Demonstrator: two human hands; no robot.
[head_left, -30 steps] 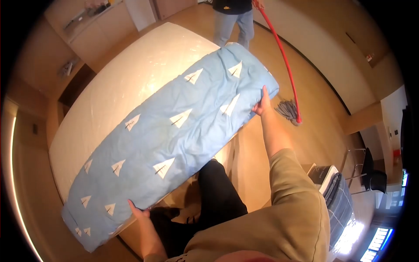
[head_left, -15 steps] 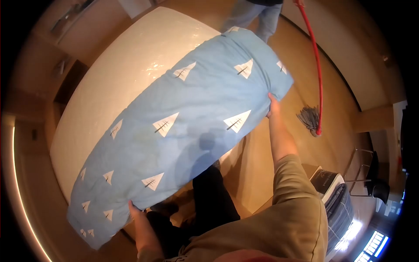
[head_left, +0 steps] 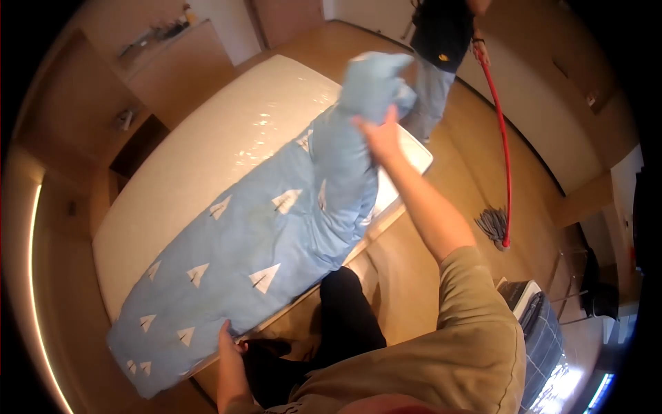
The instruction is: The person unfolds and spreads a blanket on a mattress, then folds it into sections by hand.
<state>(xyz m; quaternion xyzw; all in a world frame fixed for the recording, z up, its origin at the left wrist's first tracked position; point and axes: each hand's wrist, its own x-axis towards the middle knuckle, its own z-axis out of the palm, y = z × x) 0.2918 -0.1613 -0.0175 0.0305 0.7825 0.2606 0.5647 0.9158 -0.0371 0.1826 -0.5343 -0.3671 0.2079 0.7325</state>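
A blue quilt printed with white tree shapes lies lengthwise along the near side of a pale mattress with a shiny cover. Its far end is bunched up, raised and blurred. My right hand holds this bunched part, the arm stretched forward; some of its fingers are smeared by motion. At the quilt's near edge, lower left, my left hand grips the cloth, thumb on top and the other fingers partly hidden.
Beyond the mattress's far corner stands a person in a dark top, holding a red-handled mop. A folded dark checked cloth lies at the lower right, near a black chair. A wooden cabinet stands at the upper left.
My right hand has moved inward and forward, folding the quilt's far end off the mattress corner, which now shows. My left hand stays at the near edge. The person and mop appear farther right than at first.
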